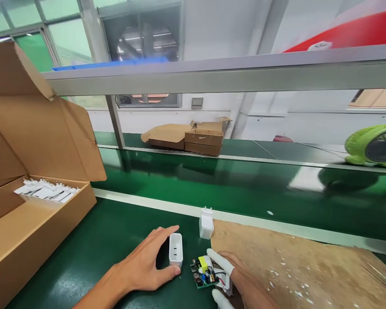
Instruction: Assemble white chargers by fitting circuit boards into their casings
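A dark green worktable [125, 219] spreads below. On it at nine o'clock is an open cardboard box [61, 231]; at four o'clock, a worn brown board [296, 262] strewn with white flecks. At seven o'clock the left hand [144, 264] has its fingers spread apart. At five o'clock the right hand [244, 277], wearing white fingertip covers, is closed in a pinch. A row of white plugs [51, 191] sits in the box. The circuit board [203, 275], at six o'clock, is in the right hand's grip. Beyond it at twelve o'clock stands a white charger [206, 225]. The slotted white housing [176, 246] touches the left thumb.
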{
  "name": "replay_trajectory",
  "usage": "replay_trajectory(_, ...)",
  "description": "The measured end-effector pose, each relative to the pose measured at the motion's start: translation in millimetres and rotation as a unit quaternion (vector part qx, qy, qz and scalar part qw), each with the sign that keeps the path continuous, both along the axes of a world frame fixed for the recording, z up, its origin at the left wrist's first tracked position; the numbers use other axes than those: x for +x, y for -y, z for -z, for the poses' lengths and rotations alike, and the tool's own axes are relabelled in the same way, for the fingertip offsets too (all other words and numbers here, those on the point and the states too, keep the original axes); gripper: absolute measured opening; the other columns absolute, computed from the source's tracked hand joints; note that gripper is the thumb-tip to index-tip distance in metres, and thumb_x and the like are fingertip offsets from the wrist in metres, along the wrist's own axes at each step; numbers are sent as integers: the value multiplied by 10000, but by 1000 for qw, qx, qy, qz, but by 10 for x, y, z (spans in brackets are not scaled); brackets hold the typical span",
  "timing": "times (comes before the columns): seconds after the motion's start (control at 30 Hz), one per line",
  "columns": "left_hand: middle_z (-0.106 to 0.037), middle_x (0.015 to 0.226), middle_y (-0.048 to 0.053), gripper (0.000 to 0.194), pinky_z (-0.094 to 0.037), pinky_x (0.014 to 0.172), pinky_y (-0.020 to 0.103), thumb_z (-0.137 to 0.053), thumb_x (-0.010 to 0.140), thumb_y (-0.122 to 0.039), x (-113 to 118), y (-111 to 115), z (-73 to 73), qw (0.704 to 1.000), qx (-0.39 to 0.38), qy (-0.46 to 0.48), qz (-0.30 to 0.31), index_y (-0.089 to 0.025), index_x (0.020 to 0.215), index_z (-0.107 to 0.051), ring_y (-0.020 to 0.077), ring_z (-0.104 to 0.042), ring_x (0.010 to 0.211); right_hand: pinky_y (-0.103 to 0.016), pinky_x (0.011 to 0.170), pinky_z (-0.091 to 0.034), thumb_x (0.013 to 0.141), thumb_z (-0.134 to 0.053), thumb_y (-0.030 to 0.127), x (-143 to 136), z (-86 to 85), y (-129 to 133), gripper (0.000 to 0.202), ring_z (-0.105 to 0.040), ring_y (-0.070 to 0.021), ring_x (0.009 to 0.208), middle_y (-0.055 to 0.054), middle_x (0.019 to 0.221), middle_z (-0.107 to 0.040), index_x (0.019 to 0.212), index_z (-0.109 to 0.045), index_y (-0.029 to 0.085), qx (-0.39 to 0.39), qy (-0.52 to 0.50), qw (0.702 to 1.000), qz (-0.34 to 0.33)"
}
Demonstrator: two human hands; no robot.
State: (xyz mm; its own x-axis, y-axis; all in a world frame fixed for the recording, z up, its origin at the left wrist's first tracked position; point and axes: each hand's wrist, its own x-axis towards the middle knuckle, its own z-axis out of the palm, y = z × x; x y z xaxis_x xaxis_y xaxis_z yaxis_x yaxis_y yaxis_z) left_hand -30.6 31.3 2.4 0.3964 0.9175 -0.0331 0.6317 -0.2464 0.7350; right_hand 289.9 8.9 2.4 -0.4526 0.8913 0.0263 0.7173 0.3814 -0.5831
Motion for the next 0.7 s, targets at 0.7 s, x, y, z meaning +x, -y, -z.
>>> replay_trajectory(0.7,-370,1740,138,1023,-232,1369,658,-806,815,-496,57,-8,99,999,18,19,-25,-253,1674,-307,398,-290,1641,-541,1188,-538,886,-494,131,-207,-149,110,650,-570,-312,1406,-178,1473,-590,1531,-515,209,57,51,996,-42)
